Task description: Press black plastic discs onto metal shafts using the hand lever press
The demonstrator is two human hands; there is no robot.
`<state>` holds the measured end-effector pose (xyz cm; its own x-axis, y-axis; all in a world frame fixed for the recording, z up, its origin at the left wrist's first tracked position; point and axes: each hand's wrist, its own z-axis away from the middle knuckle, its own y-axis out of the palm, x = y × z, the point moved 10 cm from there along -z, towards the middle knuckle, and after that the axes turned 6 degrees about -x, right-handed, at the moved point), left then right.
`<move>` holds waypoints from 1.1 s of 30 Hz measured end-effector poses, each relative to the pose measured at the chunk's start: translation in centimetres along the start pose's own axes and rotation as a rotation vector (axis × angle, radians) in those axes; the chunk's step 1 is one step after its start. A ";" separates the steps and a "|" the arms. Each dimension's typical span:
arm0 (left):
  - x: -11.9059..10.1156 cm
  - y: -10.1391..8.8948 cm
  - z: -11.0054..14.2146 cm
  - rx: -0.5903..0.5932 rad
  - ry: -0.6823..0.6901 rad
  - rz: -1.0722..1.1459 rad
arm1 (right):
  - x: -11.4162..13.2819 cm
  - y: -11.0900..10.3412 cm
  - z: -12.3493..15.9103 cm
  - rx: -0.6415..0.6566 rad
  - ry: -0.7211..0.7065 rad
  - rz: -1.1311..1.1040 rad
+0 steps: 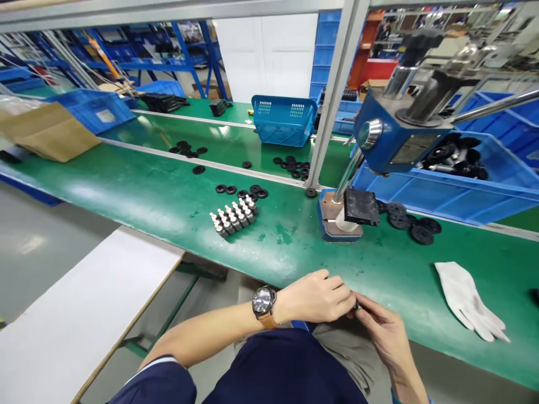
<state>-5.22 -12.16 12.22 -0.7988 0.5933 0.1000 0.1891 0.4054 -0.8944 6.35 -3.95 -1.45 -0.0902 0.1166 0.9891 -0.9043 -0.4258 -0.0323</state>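
Observation:
Close to my body, at the bench's front edge, my two hands meet. My right hand (382, 326) pinches a small black part (357, 306) between thumb and fingers; only a sliver of it shows. Against it, my left hand (322, 297) is closed with curled fingers, and what they hold is hidden. A watch (263, 301) is on my left wrist. Ahead on the green bench (286, 255) stands a block of black cylinders with pale tips (233, 216), in rows. Black round discs (255, 191) lie just behind it.
A blue hand press (398, 132) with a black block (361, 206) on its base stands ahead right. Black wheels (421, 233) lie beside it, before a blue bin (458, 191) of black parts. A white glove (469, 303) lies right. A cardboard box (50, 132) sits far left.

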 end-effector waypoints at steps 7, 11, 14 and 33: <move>0.6 0.2 1.1 -0.075 -0.123 0.071 | 2.5 2.1 0.3 -0.004 -0.090 -0.050; 2.6 0.1 2.7 -0.161 -0.291 0.218 | 3.5 3.7 0.2 0.045 -0.110 -0.056; 3.6 -0.4 3.9 -0.226 -0.414 0.295 | 5.0 4.1 0.5 0.060 -0.186 0.033; 5.5 6.9 7.3 -0.057 -0.943 0.924 | 6.0 4.0 -4.4 0.147 -0.303 0.402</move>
<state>-12.49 -11.21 3.41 -0.4478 -0.0340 -0.8935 0.8804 0.1577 -0.4473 0.34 -1.03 3.74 -0.2735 -0.3375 0.9007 -0.7528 -0.5078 -0.4189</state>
